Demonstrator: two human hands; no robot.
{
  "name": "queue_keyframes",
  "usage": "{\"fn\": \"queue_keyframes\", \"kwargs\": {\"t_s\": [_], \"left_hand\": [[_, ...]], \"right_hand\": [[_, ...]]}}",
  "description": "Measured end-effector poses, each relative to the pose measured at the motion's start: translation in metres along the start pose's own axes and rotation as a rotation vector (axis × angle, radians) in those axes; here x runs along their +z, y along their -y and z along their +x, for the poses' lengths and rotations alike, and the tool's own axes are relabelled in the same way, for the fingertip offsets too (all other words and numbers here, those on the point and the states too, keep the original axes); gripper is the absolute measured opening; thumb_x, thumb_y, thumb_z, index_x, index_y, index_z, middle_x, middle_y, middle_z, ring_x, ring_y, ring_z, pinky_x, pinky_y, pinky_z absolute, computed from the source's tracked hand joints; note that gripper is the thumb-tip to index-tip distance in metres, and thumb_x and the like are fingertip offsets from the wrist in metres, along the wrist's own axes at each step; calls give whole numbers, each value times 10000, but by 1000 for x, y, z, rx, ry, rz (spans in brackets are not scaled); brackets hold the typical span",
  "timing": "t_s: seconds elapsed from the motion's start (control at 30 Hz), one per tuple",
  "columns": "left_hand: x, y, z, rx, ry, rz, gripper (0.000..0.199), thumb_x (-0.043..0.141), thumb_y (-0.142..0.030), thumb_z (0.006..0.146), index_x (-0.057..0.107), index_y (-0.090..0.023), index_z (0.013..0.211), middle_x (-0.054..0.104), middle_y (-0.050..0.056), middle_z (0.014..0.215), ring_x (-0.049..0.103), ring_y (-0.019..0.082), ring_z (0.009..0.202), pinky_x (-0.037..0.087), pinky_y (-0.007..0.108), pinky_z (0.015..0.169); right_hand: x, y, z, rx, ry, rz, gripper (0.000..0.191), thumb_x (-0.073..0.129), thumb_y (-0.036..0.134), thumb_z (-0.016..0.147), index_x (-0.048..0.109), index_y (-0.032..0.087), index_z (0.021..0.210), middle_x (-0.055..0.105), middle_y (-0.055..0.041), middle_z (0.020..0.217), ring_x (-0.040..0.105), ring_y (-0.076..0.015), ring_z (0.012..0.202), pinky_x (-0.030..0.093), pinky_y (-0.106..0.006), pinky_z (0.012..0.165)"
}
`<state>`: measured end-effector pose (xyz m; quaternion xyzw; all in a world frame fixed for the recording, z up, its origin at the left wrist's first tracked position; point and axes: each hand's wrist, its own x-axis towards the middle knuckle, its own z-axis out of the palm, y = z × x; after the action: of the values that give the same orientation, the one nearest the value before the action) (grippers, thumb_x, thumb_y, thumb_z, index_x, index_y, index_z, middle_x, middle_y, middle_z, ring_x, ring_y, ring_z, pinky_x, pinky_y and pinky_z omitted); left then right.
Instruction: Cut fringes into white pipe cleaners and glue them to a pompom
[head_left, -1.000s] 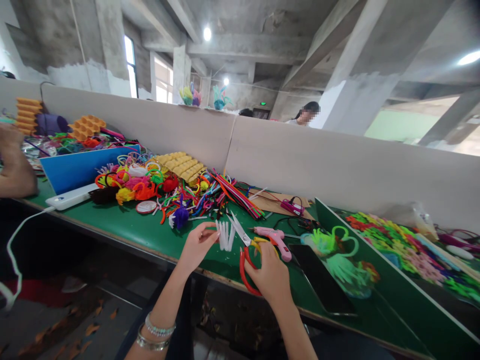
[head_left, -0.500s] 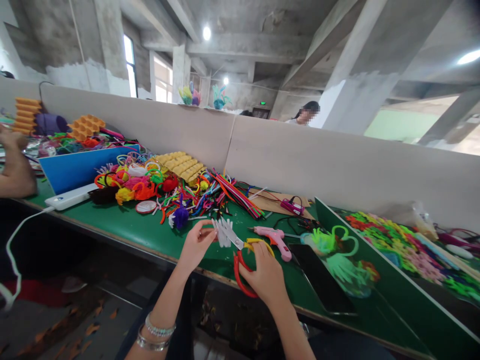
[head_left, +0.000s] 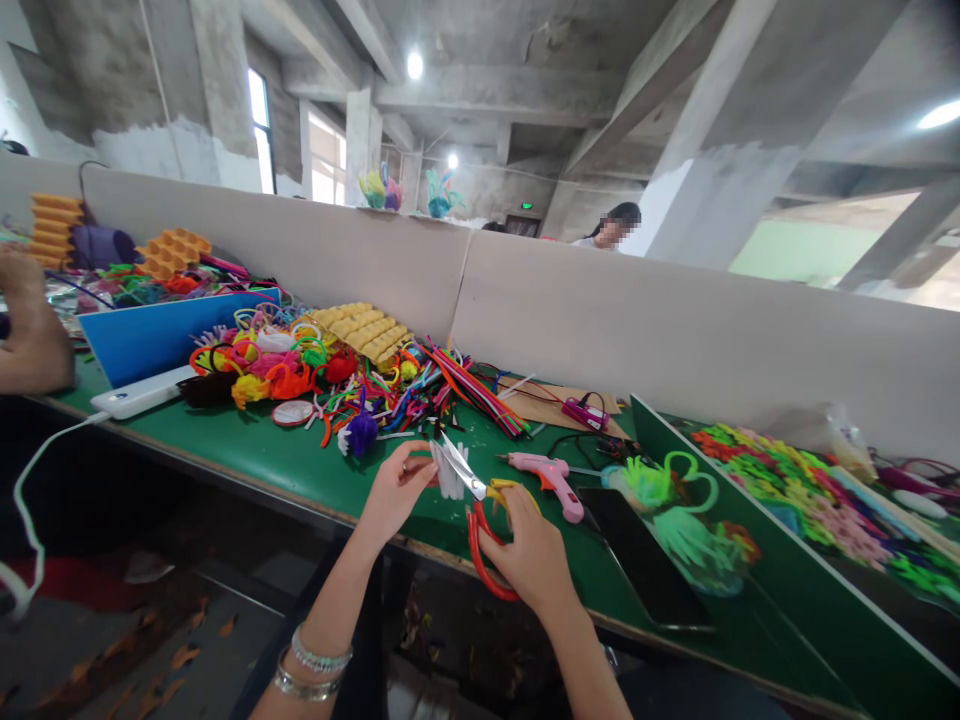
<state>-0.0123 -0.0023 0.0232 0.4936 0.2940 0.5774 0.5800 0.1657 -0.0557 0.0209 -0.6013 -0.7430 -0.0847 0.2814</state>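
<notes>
Near the table's front edge, my left hand (head_left: 399,490) pinches a bundle of short white fuzzy strips (head_left: 452,474) between thumb and fingers. My right hand (head_left: 529,545) is closed on the handles of scissors (head_left: 482,495), one handle red and the other yellow. The scissor blades are slightly parted and lie across the white strips, their tips pointing up and to the left. A pink glue gun (head_left: 551,478) lies just right of the scissors. Behind my left hand sits a purple fuzzy ball (head_left: 361,434).
A heap of colourful fuzzy pieces (head_left: 289,365) and long stems (head_left: 480,390) covers the back left. A black phone (head_left: 645,560) and green fuzzy pieces (head_left: 694,535) lie right, before a green divider (head_left: 787,540). Another person's arm (head_left: 34,330) is at far left.
The scissors have tilted a little more upright, and their blades look slightly more parted. My left hand and the white strips have shifted slightly right.
</notes>
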Motion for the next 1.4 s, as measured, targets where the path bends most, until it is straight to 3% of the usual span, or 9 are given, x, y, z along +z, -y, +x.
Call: {"fn": "queue_keyframes", "kwargs": {"t_s": [0.5, 1.07, 1.4], "left_hand": [[0, 0, 1, 5, 20, -33, 319, 653, -307, 643, 501, -152, 877, 663, 5, 675, 643, 151, 635, 526, 295, 659], [0, 0, 1, 11, 27, -46, 322, 652, -310, 647, 497, -152, 880, 673, 8, 687, 651, 161, 652, 530, 300, 668], [1, -1, 0, 11, 19, -29, 308, 649, -312, 647, 509, -155, 873, 666, 9, 678, 646, 162, 649, 526, 307, 672]], "right_hand": [[-4, 3, 1, 7, 54, 39, 269, 469, 391, 735, 502, 204, 925, 588, -28, 851, 567, -174, 763, 427, -256, 587], [-5, 2, 0, 29, 117, 68, 287, 449, 409, 761, 483, 211, 966, 590, -26, 861, 569, -176, 742, 413, -266, 600], [-7, 4, 1, -1, 55, 28, 271, 454, 381, 752, 518, 212, 954, 603, -22, 839, 581, -164, 719, 426, -247, 558]]}}
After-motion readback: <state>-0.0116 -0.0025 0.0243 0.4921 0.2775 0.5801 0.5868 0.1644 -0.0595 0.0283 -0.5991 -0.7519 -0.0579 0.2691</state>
